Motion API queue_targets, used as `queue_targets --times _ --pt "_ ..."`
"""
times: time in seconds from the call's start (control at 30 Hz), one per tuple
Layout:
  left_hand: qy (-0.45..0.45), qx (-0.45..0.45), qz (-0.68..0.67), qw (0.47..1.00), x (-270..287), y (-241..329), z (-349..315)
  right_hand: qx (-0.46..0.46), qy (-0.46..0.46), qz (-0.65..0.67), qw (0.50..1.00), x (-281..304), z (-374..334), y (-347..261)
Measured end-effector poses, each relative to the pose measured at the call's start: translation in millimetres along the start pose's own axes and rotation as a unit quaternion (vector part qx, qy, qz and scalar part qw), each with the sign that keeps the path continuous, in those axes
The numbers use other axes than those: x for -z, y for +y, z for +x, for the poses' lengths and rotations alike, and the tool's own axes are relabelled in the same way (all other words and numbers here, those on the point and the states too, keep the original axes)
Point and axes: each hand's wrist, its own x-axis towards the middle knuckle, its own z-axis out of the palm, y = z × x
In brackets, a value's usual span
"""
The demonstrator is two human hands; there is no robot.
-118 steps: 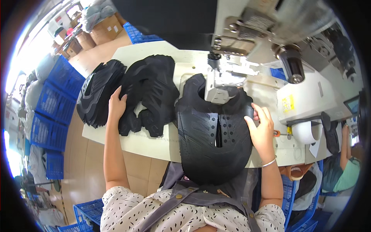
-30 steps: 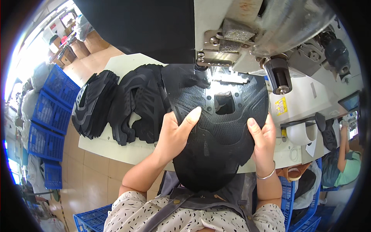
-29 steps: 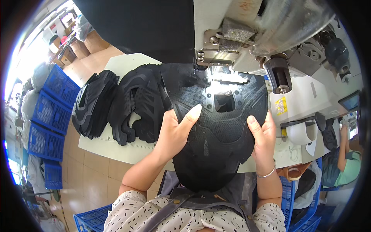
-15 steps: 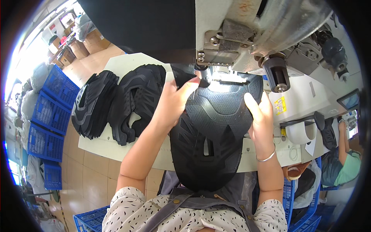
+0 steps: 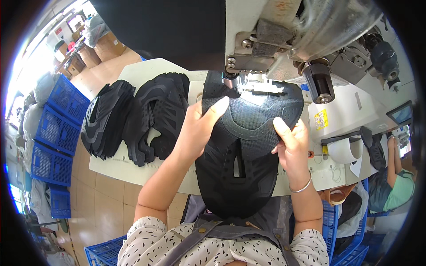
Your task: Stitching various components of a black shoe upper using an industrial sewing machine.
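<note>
Under the lit needle area of a sewing machine lies a black textured shoe upper with curved seam lines. My left hand grips its left side, thumb on top near the presser area. My right hand pinches its right edge between thumb and fingers. Below it, a larger black shoe upper part with a slot in its middle hangs over the table's front edge towards my lap. Whether the two pieces are joined is hidden by the overlap. The fingers beneath the material are mostly out of sight.
Two stacks of black shoe uppers stand on the pale table at left. Blue crates line the floor further left. To the right are a white curved object and a person in a green top.
The textured upper has shifted and its front edge now folds up, showing more of the slotted part. My right hand has moved slightly left and down; my left thumb sits a little lower.
</note>
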Motion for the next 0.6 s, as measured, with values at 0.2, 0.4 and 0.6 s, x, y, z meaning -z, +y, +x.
queue_targets --times 0.2,0.4,0.6 --pt "0.007 0.038 0.062 0.997 -1 -9 -30 -0.025 -0.040 -0.005 0.999 1 -8 3" --pt "-0.057 -0.021 0.113 0.992 -1 -26 -53 -0.061 -0.070 -0.012 0.996 -4 -20 7" --pt "-0.052 -0.026 0.087 0.995 -13 -31 -50 -0.095 -0.090 -0.017 0.991 -20 -31 8"
